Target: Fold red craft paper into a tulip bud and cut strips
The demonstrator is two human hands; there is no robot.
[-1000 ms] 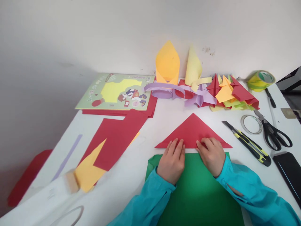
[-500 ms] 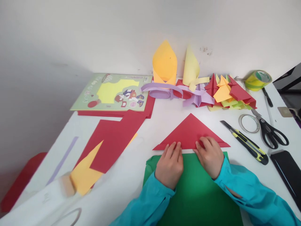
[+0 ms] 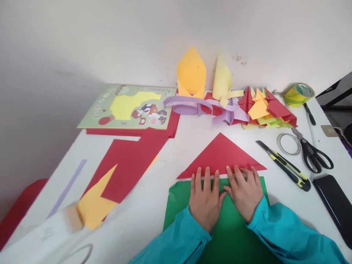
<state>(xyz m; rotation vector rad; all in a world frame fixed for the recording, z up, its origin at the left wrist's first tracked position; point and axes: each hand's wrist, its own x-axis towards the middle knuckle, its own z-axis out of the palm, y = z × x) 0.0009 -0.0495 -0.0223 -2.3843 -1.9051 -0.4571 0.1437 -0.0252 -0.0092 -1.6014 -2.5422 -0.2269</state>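
A red sheet of paper (image 3: 218, 154) folded into a triangle lies flat, its point away from me and its long folded edge toward me. My left hand (image 3: 205, 200) rests with fingers spread, fingertips on that long edge left of its middle. Just to the right, my right hand (image 3: 244, 190) also lies open, its fingertips touching the same edge. Beneath both palms is a green sheet (image 3: 233, 234) with a creased left corner. Neither hand grips anything.
At right lie a utility knife (image 3: 286, 167), a tape roll (image 3: 289, 144), black scissors (image 3: 313, 154) and a dark case (image 3: 334, 205). Folded paper pieces (image 3: 260, 106) line the wall beside yellow-green tape (image 3: 299, 94). Red paper (image 3: 132, 154) and a paper pad (image 3: 110, 106) are at left.
My fingers have gone from bent and pinching at the triangle's near edge to stretched out and spread along it. The triangle stays almost in place.
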